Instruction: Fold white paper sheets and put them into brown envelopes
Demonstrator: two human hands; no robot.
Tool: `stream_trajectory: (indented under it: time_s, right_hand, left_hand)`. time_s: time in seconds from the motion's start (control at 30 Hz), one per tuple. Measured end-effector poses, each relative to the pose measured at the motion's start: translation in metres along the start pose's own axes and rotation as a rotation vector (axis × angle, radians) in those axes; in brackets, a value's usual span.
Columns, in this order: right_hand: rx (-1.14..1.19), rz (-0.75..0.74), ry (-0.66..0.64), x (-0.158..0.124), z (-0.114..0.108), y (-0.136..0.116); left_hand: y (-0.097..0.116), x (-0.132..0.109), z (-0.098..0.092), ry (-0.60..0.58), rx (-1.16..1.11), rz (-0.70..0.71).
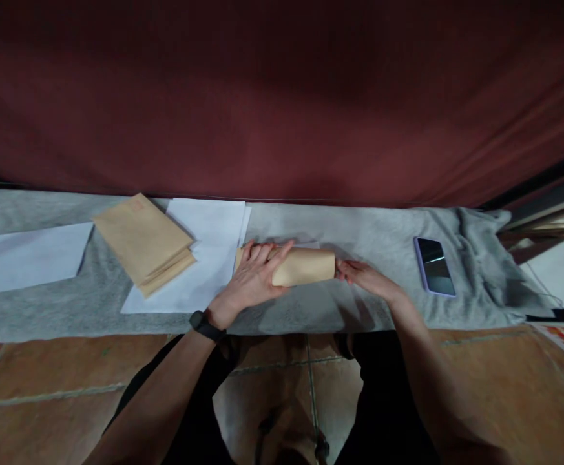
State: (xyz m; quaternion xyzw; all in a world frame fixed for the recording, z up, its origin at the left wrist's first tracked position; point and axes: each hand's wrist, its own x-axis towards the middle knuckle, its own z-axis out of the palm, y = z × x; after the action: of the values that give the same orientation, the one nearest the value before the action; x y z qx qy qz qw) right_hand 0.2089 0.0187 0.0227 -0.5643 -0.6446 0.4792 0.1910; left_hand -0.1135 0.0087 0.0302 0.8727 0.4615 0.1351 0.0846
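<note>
A tan envelope (303, 267) lies on the grey cloth (359, 310) in front of me. My left hand (252, 281) rests on its left end, fingers stretched flat over it. My right hand (365, 276) touches its right end with the fingertips pinched at the edge. A black band sits on my left wrist (207, 326). To the left lies a stack of tan envelopes (146, 242) partly on white sheets of paper (204, 258).
A phone with a lilac case (434, 266) lies on the cloth at the right. Another white sheet (27, 258) lies at the far left. A dark red cloth (282, 97) hangs behind. Brown floor tiles (44, 387) show below the cloth's front edge.
</note>
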Motion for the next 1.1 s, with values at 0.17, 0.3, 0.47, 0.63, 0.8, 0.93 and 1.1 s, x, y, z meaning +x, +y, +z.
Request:
stream_trajectory:
  time_s: [0.17,0.3,0.47,0.63,0.8,0.93,1.1]
  right_hand:
    - [-0.086,-0.059,0.101,0.016,0.010,-0.010]
    - [-0.197,0.007,0.327,0.033,0.023,-0.014]
    - [-0.467,0.125,0.351,0.036,0.055,-0.031]
    - [-0.569,0.180,0.346,0.040,0.070,-0.038]
    - [-0.523,0.175,0.311,0.044,0.069,-0.035]
    - [-0.423,0.121,0.292,0.045,0.060,-0.030]
    - [-0.307,0.121,0.464,0.048,0.019,-0.013]
  left_hand:
    - [-0.021,-0.006,-0.013,-0.005,0.006,-0.067]
    - [-0.041,-0.015,-0.022,-0.004,0.027,-0.135]
    - [-0.063,-0.024,-0.026,-0.029,0.066,-0.192]
    - [-0.076,-0.027,-0.023,-0.074,0.069,-0.226]
    - [-0.081,-0.029,-0.019,-0.110,0.058,-0.220]
    - [-0.085,-0.030,-0.017,-0.127,0.047,-0.229]
    - [-0.088,-0.030,-0.017,-0.145,0.030,-0.228]
